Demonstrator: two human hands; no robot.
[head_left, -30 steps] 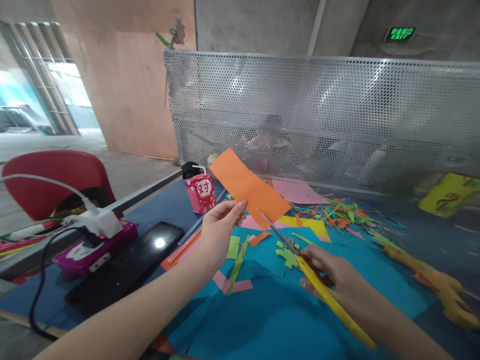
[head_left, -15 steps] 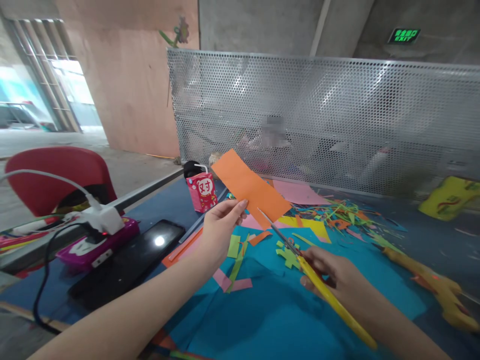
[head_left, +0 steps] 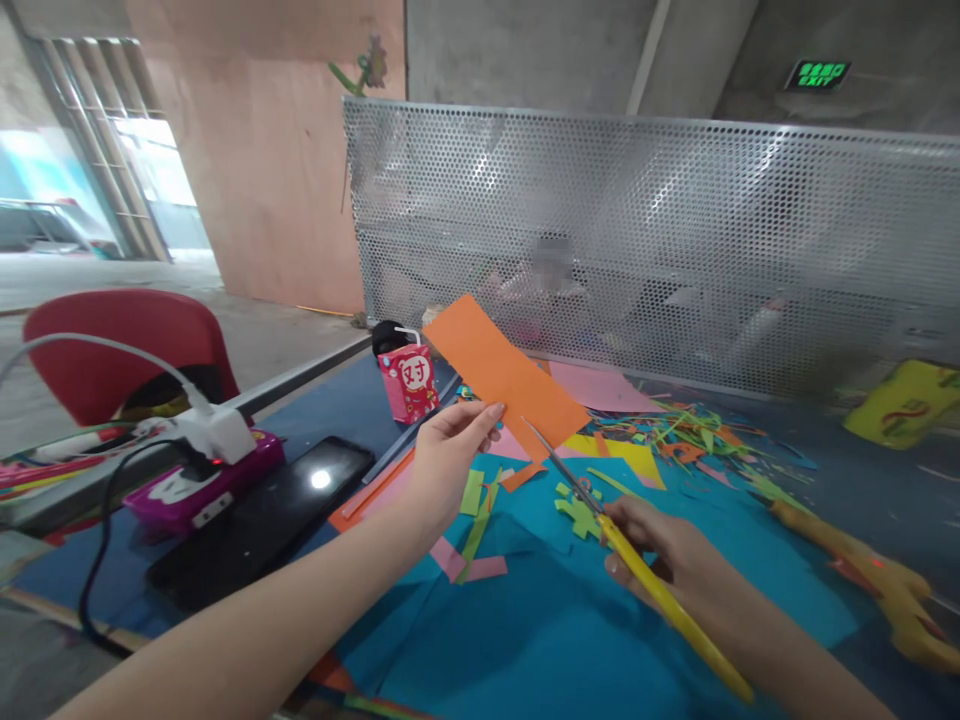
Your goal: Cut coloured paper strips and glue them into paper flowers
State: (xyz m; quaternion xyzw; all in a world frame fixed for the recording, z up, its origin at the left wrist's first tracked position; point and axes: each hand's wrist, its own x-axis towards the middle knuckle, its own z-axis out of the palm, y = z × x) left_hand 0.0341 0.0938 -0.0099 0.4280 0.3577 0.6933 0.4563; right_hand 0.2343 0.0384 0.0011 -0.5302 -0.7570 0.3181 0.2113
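Above smooth blue paper (head_left: 540, 630), the right fingers are gripping yellow-handled metal scissors (head_left: 652, 580), blades meeting the flat orange paper strip (head_left: 504, 368) the left fingers are pinching, while a shiny boxy drink carton (head_left: 409, 384) is standing beyond, before perforated metal mesh (head_left: 637, 220).

Drink carton: red, white straw, upright on the table (head_left: 311, 405)
Phone: black, lying beside a purple power strip (head_left: 180, 500)
Chair: red, left
Exit sign: green-lit, upper right
Panel: perforated metal, behind the table
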